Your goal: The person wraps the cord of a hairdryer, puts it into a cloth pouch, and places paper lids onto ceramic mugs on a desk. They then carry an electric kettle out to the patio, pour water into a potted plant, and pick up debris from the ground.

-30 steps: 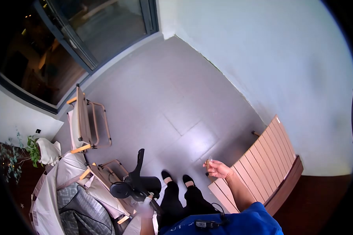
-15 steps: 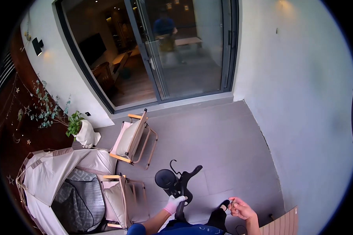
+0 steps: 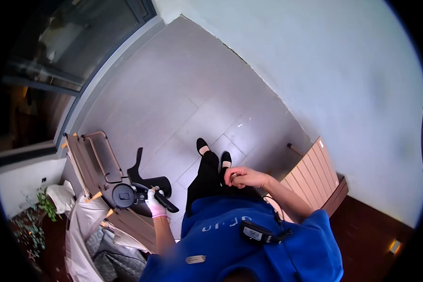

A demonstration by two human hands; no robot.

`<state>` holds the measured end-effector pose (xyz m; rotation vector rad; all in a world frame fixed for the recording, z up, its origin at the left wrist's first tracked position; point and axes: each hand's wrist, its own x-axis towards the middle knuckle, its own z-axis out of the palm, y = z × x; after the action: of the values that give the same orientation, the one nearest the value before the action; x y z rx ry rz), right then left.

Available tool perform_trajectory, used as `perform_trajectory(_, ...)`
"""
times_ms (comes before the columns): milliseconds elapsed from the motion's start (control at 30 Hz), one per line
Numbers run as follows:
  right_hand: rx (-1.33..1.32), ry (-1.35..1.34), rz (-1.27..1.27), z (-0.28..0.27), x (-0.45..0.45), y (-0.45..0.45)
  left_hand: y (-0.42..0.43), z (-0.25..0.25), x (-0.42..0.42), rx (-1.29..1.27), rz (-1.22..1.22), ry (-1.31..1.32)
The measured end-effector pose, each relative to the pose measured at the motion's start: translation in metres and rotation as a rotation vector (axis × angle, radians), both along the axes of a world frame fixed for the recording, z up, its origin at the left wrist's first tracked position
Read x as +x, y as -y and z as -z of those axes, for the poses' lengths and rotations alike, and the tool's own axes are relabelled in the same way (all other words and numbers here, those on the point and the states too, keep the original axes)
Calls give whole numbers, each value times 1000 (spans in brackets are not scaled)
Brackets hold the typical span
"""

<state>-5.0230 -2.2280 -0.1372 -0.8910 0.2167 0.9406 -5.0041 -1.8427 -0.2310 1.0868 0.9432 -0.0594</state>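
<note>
My left hand point(image 3: 155, 203), in a white glove with a pink cuff, is wrapped round the grip of a black handheld device point(image 3: 148, 184). The device has a round end, a thick cylinder and a long narrow arm; its exact kind is unclear. It is held to my left, in front of a folding chair point(image 3: 87, 176) with a brown metal frame. My bare right hand point(image 3: 242, 177) is in front of my body, above my dark trousers, its fingers curled inward. Whether anything is inside them is hidden.
A beige tent point(image 3: 77, 235) with grey fabric inside stands at lower left, near a potted plant point(image 3: 44, 204). A slatted wooden tabletop point(image 3: 310, 174) is on my right. A wall point(image 3: 305, 61) and a glass sliding door point(image 3: 75, 47) border the tiled floor point(image 3: 174, 94).
My view has tilted down and turned right, so the door and chairs now appear further left. The black device has turned in my left hand. My right hand remains curled.
</note>
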Motion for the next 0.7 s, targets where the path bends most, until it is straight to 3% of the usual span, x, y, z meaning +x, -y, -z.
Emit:
perform_trajectory(167,0,-97,187,6,22,21,16,20,51,-112,49,-105)
perform_trajectory(367,-181,23,218,13,74,55,63,32,102,-135,121,-81)
perform_trajectory(500,14,-62,431,80,82,88,107,30,121,-103,248,-80)
perform_trajectory(600,27,-339,542,153,78,126,141,67,117,-34,252,-80)
perform_trajectory(700,-42,-357,553,243,61,169,175,108,98,-20,272,-128)
